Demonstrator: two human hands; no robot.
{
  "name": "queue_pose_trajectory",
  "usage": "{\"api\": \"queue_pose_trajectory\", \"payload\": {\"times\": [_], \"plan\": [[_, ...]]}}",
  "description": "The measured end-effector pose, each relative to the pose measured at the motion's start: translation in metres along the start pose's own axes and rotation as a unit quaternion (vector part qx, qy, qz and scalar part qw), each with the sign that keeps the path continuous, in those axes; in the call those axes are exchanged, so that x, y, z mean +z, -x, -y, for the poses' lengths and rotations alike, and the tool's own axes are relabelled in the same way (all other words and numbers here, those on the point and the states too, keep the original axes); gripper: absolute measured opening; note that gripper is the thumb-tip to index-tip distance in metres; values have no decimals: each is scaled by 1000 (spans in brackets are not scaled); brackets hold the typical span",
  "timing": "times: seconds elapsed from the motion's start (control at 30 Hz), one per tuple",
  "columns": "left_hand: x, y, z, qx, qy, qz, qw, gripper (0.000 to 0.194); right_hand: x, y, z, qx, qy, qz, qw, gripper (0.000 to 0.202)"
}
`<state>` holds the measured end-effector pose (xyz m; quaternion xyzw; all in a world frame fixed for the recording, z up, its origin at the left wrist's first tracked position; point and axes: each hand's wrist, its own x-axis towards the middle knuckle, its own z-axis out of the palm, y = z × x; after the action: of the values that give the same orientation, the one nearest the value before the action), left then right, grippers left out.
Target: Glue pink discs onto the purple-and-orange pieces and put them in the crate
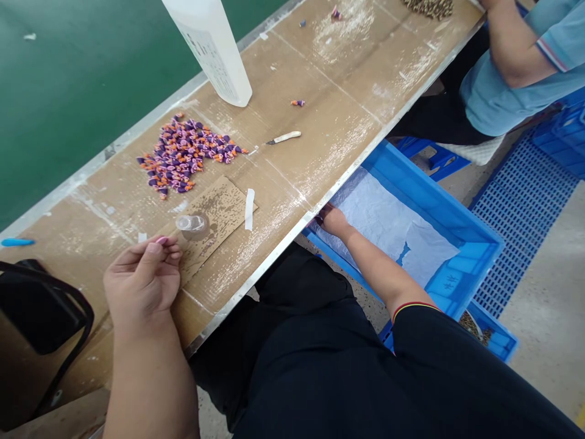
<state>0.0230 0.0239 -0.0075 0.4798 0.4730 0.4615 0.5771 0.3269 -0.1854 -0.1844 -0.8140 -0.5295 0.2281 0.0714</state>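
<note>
My left hand (148, 271) pinches a small pink piece (161, 241) between thumb and forefinger above the table. Just beyond it, a small clear cup (192, 225) stands on a speckled cardboard square (219, 213). Farther back lies a heap of small purple, orange and pink pieces (183, 152). My right hand (329, 219) is low at the table's front edge, over the near left corner of a blue crate (475, 235) lined with white sheet. Its fingers are partly hidden by the edge, with something dark at them that I cannot make out.
A white bottle (219, 61) stands at the table's back edge. A small knife (284, 138) and a single piece (297, 103) lie right of the heap. A black object with a cable (36, 305) is at left. Another person's arm (516, 49) is at upper right.
</note>
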Motion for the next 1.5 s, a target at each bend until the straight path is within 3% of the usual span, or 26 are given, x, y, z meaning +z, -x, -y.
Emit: {"api": "queue_pose_trajectory", "payload": {"times": [0.37, 0.7, 1.0, 1.27, 1.5], "plan": [[-4, -2, 4, 5, 3, -8, 1000, 44, 1, 1, 0, 2, -13, -8, 1000, 33], [-8, -4, 8, 11, 4, -2, 1000, 46, 8, -4, -10, 21, -38, -32, 999, 45], [-7, -3, 6, 11, 9, -1, 1000, 46, 13, -6, -14, 9, -65, -41, 997, 42], [-5, -3, 1, -16, 12, -13, 1000, 66, 20, -5, -19, 10, -83, -62, 995, 40], [4, 2, -4, -21, 8, -17, 1000, 69, 26, -5, -25, 26, -89, -87, 992, 33]]}}
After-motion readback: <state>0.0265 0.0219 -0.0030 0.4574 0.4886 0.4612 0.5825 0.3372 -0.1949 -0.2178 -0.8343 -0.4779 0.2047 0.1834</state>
